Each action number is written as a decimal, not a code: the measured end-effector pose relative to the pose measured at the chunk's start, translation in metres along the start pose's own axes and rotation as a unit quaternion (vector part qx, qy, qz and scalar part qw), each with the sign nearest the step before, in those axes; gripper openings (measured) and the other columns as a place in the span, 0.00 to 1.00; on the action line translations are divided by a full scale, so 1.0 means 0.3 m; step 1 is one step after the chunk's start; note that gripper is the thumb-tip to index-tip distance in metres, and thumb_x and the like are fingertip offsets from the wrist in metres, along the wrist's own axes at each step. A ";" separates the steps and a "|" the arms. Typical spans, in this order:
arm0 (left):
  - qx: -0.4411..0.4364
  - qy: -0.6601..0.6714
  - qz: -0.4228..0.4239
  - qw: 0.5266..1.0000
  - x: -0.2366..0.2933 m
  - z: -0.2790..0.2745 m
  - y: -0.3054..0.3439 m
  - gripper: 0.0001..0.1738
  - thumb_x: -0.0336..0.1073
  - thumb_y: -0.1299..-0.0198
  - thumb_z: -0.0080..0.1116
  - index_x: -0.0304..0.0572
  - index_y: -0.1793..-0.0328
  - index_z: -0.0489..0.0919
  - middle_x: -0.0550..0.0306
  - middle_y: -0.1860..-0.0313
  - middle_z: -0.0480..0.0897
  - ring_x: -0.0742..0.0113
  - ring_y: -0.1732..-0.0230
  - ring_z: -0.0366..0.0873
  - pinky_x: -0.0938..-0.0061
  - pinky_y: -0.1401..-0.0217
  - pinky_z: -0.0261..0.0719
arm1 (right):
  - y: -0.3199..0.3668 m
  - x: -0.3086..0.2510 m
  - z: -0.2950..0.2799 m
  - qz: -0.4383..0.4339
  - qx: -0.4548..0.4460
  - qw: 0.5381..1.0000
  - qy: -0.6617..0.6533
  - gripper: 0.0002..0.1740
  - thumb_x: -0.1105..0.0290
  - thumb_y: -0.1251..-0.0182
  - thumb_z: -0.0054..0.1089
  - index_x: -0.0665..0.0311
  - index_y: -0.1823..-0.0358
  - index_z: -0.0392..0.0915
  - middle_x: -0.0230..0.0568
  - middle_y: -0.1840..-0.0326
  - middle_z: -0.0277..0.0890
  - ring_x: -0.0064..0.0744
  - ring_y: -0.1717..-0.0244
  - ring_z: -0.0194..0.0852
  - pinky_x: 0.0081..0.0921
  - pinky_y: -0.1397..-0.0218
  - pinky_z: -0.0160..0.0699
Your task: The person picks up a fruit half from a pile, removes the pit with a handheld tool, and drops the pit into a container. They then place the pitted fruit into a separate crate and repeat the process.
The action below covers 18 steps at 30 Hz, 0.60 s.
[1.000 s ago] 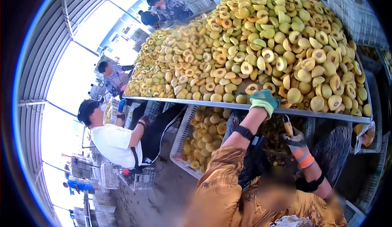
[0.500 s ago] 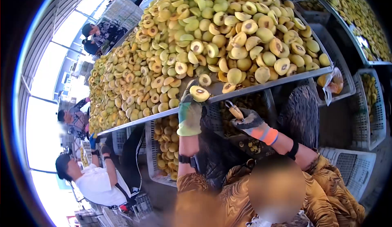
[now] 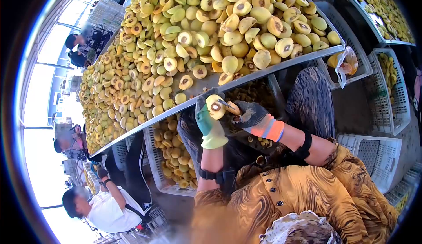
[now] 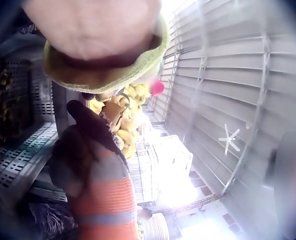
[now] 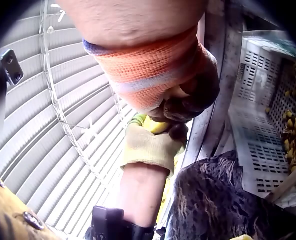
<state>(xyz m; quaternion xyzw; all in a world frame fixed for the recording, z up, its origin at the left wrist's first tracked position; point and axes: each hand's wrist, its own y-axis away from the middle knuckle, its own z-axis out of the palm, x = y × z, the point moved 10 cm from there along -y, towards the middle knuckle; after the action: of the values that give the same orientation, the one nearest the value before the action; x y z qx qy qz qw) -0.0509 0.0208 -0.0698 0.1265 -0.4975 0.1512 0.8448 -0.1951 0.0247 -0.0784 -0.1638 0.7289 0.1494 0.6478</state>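
In the head view my left hand (image 3: pixel 206 116), in a green and yellow glove, grips a halved yellow fruit (image 3: pixel 215 107) just below the table's edge, cut face and pit towards me. My right hand (image 3: pixel 247 114), in a dark glove with an orange cuff, holds a small wooden-handled tool (image 3: pixel 231 108) whose tip touches the fruit's pit. The left wrist view shows the right glove (image 4: pixel 100 195) and a bit of the fruit (image 4: pixel 113 112). From the right wrist camera I see the orange cuff (image 5: pixel 153 75), the left glove (image 5: pixel 145 147) and a sliver of yellow fruit (image 5: pixel 155 125).
A long metal table (image 3: pixel 263 75) is heaped with halved yellow fruit (image 3: pixel 198 37). Under it stands a crate of whole fruit (image 3: pixel 176 151); white crates (image 3: pixel 378 151) stand at right. A plastic bag (image 3: pixel 345 64) hangs from the table's corner. Other workers (image 3: pixel 105 209) sit at left.
My left hand took a fruit half from the table's edge and brought it down. The right hand moved in with the tool, which now touches the pit.
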 end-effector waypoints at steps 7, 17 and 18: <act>-0.001 -0.118 0.102 0.988 0.036 0.049 0.027 0.12 0.40 0.29 0.51 0.38 0.52 0.76 0.59 0.64 0.80 0.72 0.63 0.77 0.78 0.56 0.76 | 0.001 0.043 0.007 0.035 -0.009 0.998 0.060 0.18 0.62 0.40 0.60 0.60 0.50 0.75 0.51 0.55 0.80 0.53 0.53 0.77 0.37 0.50 0.75; 0.057 -0.343 0.141 0.927 -0.012 0.008 0.027 0.14 0.38 0.29 0.51 0.32 0.52 0.78 0.62 0.64 0.80 0.76 0.66 0.74 0.81 0.62 0.73 | 0.013 0.053 0.063 0.003 -0.045 0.997 0.061 0.18 0.60 0.37 0.56 0.58 0.48 0.74 0.54 0.52 0.79 0.57 0.50 0.76 0.40 0.49 0.75; 0.066 -0.406 0.198 0.890 0.011 0.020 0.033 0.15 0.38 0.30 0.51 0.29 0.50 0.78 0.60 0.65 0.80 0.76 0.68 0.74 0.80 0.63 0.73 | 0.016 0.065 0.070 0.009 -0.052 0.996 0.074 0.18 0.59 0.36 0.57 0.58 0.48 0.74 0.54 0.52 0.79 0.57 0.50 0.76 0.40 0.49 0.75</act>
<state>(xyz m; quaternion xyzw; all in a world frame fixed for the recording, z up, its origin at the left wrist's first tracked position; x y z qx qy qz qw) -0.0579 0.0282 -0.0635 0.1312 -0.8004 0.2834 0.5117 -0.1806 0.0373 -0.1002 -0.2010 0.7676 0.1805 0.5812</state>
